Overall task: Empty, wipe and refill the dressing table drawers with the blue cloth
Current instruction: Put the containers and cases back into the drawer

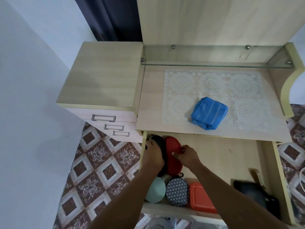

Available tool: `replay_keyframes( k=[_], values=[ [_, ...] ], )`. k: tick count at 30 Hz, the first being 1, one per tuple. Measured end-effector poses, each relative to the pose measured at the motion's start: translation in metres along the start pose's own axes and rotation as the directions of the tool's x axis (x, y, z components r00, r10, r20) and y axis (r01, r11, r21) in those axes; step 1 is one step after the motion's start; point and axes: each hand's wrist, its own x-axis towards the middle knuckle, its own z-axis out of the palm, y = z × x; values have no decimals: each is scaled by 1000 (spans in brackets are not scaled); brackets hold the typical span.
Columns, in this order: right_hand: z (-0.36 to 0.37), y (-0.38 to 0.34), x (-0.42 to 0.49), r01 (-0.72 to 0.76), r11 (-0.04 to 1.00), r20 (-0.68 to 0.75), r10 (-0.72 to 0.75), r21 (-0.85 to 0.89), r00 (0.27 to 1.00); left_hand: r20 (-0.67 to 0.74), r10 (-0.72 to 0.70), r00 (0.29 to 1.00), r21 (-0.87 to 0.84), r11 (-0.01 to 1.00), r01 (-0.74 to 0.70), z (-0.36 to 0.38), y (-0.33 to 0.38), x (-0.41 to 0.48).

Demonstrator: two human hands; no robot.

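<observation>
- The left hand [154, 153] grips the black case [159, 140] in the open drawer [222, 154].
- The right hand [188, 154] pinches the red case [173, 144] beside it.
- The blue cloth [209, 113] lies folded on the desk [150, 100].

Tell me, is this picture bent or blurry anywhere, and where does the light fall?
Head view: wide-angle lens splays the drawer sides outward; light is soft and even, with little glare on the glass shelf; blue cloth is fairly sharp; forearms at the bottom edge blur slightly.
</observation>
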Motion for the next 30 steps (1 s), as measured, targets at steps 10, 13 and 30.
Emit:
replay_keyframes(
  k=[10,13,30],
  values=[
    [15,3,-4,14,1000,-4,-14,2,1000,58,62,996,309,948,-77,3,-8,-3],
    [15,3,-5,30,999,8,-30,-27,1000,92,45,995,317,946,-72,2,-10,-4],
    [-45,59,-67,340,855,360,-197,-392,912,563,499,659,15,791,-611,48,30,-57]
  ],
)
